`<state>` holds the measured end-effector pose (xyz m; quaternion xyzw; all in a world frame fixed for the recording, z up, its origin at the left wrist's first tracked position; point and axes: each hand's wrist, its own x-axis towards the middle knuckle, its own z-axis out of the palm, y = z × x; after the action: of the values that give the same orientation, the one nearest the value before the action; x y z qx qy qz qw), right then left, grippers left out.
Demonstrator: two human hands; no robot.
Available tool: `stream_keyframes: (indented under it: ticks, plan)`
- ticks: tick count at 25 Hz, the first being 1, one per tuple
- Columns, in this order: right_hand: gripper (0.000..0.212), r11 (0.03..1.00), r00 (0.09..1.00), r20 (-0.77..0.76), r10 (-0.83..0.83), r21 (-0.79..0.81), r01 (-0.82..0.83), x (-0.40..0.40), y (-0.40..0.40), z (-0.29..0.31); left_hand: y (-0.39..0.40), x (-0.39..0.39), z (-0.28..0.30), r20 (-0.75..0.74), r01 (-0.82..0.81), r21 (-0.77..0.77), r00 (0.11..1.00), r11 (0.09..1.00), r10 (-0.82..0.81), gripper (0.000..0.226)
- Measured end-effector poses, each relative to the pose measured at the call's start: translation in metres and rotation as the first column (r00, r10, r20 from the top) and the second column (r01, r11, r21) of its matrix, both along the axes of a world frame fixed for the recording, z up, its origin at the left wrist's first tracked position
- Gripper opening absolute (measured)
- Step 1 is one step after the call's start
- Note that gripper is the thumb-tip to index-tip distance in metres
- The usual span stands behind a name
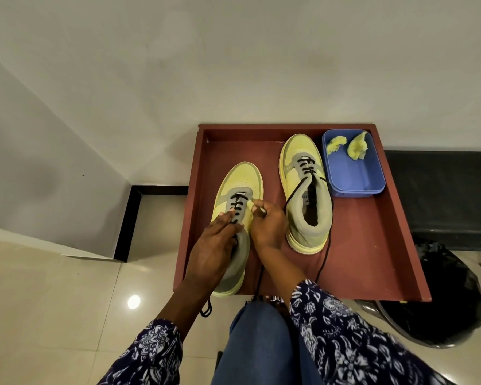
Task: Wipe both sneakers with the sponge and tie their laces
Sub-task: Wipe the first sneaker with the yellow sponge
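Two yellow-and-grey sneakers with black laces stand on a red-brown tray [372,245]. My left hand [217,245] rests on the tongue and collar of the left sneaker [240,180], fingers lying over its laces. My right hand [267,223] pinches a small yellow sponge piece [251,204] against that sneaker's lace area. The right sneaker [306,190] stands apart, its laces loose and trailing down over the tray's front edge. The left sneaker's lace ends hang off the tray near my knee.
A blue plastic tub [356,173] at the tray's back right holds two more yellow sponge pieces [357,147]. A black bag [439,295] lies on the floor to the right. A white wall rises behind, and a black-edged step [128,218] sits to the left.
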<state>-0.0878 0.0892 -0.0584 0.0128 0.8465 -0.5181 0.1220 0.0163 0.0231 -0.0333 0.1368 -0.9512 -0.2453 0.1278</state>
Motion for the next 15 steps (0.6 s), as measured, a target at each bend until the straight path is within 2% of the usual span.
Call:
stream_keyframes:
  ticks: [2,5,11,15]
  plan:
    - [0.023,0.998,0.997,-0.071,0.005,0.069,0.000,-0.003,-0.005,0.002,0.000,-0.001,-0.001,0.003,-0.006,0.020,1.000,1.000,0.005,0.040]
    - [0.024,0.998,0.992,-0.122,0.016,0.064,-0.009,0.000,-0.004,0.001,0.000,0.000,-0.001,-0.007,-0.012,0.011,1.000,1.000,0.012,0.039]
    - [0.033,0.972,0.970,-0.078,0.231,0.068,-0.226,0.022,0.013,0.006,0.001,0.000,0.000,-0.034,-0.005,-0.033,0.999,0.999,0.003,0.039]
    - [0.034,0.971,0.968,-0.077,0.240,0.026,-0.239,0.048,0.027,0.007,0.000,0.001,-0.002,-0.009,-0.022,0.018,1.000,1.000,0.023,0.042]
